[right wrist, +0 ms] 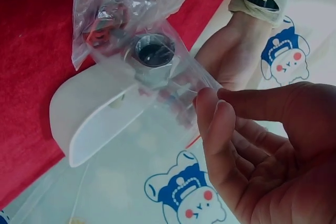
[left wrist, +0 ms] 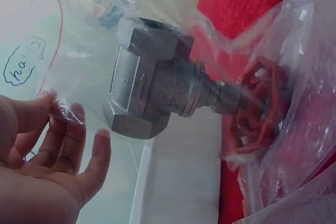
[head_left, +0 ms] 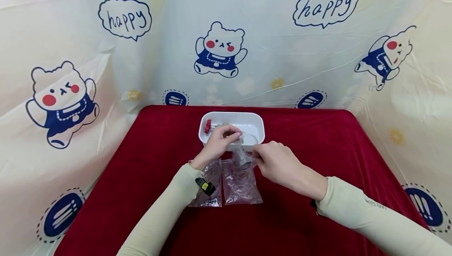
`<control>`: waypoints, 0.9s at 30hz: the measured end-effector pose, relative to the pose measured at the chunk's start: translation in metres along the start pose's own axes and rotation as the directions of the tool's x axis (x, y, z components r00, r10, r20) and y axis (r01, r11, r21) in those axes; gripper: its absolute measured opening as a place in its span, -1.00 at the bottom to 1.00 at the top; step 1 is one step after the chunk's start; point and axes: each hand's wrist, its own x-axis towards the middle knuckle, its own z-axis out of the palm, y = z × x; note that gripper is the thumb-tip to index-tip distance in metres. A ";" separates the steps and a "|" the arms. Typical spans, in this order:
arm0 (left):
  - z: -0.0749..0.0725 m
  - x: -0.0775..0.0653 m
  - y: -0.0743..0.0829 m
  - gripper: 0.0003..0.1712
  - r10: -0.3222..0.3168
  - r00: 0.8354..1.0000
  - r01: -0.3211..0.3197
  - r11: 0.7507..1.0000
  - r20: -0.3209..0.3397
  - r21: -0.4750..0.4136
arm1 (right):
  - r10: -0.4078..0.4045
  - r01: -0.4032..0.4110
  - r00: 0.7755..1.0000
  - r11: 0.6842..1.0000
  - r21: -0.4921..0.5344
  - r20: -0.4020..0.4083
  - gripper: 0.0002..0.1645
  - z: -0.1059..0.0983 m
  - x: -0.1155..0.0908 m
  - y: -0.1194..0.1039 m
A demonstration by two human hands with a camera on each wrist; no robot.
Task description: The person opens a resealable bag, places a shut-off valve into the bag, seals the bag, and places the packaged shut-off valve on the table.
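Observation:
A metal valve [left wrist: 144,85] with a red handwheel [left wrist: 260,108] sits inside a clear plastic bag [right wrist: 181,69], which has a thin red line near its mouth. My left hand [head_left: 217,143] pinches one side of the bag's top edge between thumb and fingertips. On the other side, my right hand [head_left: 280,165] pinches the bag's edge between thumb and index finger, its other fingers curled. Between the hands, the bagged valve [head_left: 242,158] hangs at the near edge of the white tray [head_left: 263,130]. In the right wrist view its dark round port faces the camera.
Inside the tray, partly behind my left hand, lies another item with a red handwheel [head_left: 208,126]. Two clear plastic bags, a left one [head_left: 215,199] and a right one [head_left: 243,193], lie on the red tablecloth [head_left: 300,216]. A printed curtain [head_left: 268,52] surrounds the table.

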 end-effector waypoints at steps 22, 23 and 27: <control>-0.006 -0.042 0.031 -0.87 0.022 0.992 -0.014 0.998 -0.124 0.068 | 0.057 -0.051 0.998 0.991 0.127 -0.040 -0.75 -0.020 -0.008 0.043; -0.006 -0.045 0.032 -0.88 0.005 0.992 0.002 0.998 -0.123 0.057 | 0.049 -0.044 0.998 0.991 0.125 -0.039 -0.72 -0.019 -0.008 0.046; -0.008 -0.053 0.032 -0.88 -0.005 0.993 0.014 0.997 -0.121 0.072 | 0.024 -0.020 0.999 0.993 0.112 -0.041 -0.64 -0.017 -0.008 0.053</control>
